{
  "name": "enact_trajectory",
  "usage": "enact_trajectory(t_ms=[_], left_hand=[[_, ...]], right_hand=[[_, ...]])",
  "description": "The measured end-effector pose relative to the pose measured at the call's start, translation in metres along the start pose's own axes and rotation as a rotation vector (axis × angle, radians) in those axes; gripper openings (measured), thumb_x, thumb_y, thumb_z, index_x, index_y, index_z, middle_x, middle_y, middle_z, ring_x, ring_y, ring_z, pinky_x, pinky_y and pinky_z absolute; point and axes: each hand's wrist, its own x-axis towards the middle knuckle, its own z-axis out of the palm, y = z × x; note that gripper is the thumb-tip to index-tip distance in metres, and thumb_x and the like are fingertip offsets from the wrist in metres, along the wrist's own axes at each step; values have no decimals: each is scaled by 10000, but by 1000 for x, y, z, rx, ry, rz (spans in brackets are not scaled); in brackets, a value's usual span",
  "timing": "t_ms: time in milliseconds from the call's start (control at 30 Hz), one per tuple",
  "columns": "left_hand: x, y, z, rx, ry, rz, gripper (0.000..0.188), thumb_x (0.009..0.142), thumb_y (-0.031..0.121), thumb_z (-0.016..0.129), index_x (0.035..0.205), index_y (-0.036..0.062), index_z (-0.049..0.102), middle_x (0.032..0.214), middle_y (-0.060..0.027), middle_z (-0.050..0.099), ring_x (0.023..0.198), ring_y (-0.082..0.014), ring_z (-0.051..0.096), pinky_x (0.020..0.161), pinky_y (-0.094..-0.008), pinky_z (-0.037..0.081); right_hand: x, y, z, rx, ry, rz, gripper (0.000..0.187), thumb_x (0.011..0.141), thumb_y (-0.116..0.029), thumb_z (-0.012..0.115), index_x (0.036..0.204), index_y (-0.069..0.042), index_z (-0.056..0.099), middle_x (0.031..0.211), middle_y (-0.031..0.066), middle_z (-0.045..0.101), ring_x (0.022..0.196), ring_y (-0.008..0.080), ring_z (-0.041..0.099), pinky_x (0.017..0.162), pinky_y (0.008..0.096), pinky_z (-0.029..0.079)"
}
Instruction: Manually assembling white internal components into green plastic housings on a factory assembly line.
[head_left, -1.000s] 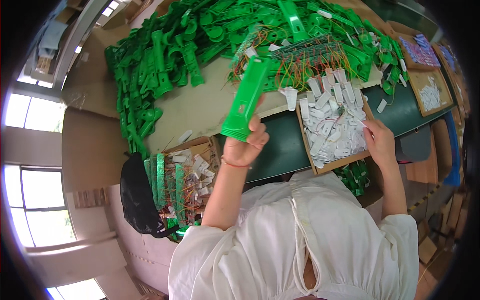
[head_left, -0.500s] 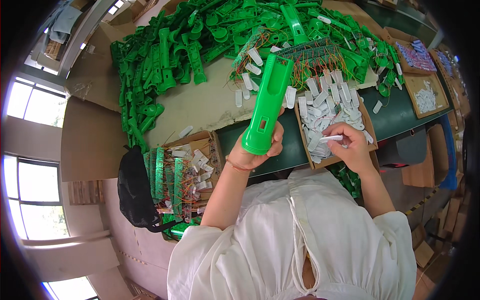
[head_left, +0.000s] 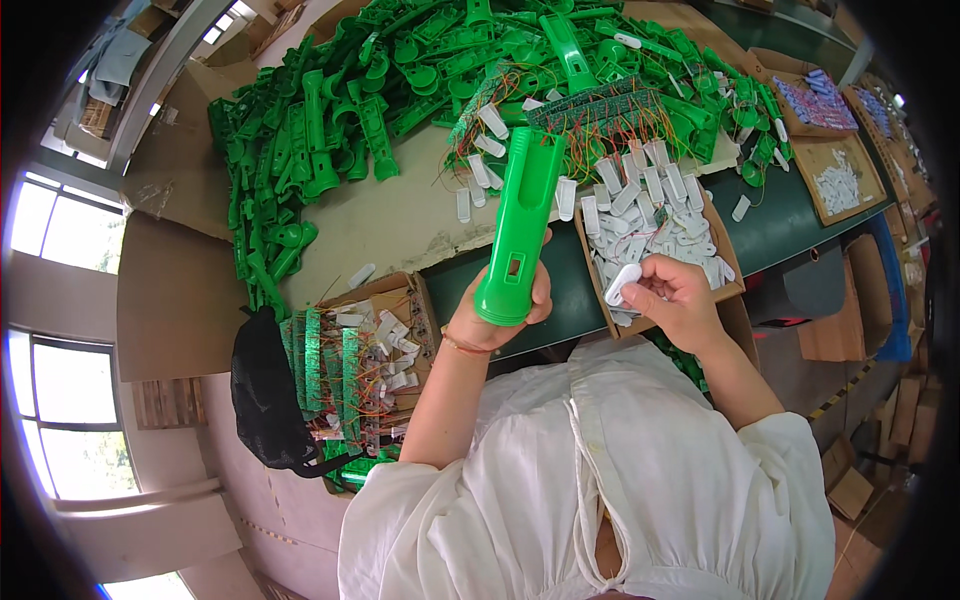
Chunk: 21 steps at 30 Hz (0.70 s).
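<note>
Head view: right hand (head_left: 682, 302) has tipped the white cap (head_left: 622, 284) broad-face up in pinched fingertips, tray (head_left: 731, 252) below them, left hand (head_left: 473, 318) wrapped round the green shell (head_left: 522, 220) jutting beyond its fingers, so both hands are loaded.

One green casing (head_left: 513, 232) and one white piece (head_left: 622, 285) are held.

Left hand (head_left: 470, 322) wrapped in a grip, right hand (head_left: 684, 306) pinching
</note>
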Motion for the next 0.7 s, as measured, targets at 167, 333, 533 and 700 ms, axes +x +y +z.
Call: enact_trajectory(t_ms=[167,333,533,700], left_hand=[[8,-10,-9,585,271,144,407,767,-57,579,1166,-9,516,915,-29,537,855,-127,538,740,-243,452],[12,-40,6,1031,481,313,397,689,-143,556,1071,-34,557,919,-80,513,860,-164,545,762,-263,453],[11,-39,27,599,265,19,541,733,33,664,1168,16,342,1054,-111,495,944,-199,557,794,-311,461],[14,-46,26,221,213,-35,699,700,127,725,1236,35,285,1091,-89,463,860,-167,539,747,-299,470]], right_hand=[[12,7,9,-9,-28,-195,87,819,-13,578,876,53,569,1069,108,564,821,106,572,753,237,457],[22,20,23,263,135,5,131,825,-23,575,931,53,590,1118,113,548,853,127,585,759,248,479],[20,20,16,140,6,109,109,853,-87,572,882,18,574,863,43,598,762,88,572,677,223,478],[23,20,15,156,33,-22,110,848,-108,577,863,-2,603,732,21,591,633,60,535,557,199,432]])
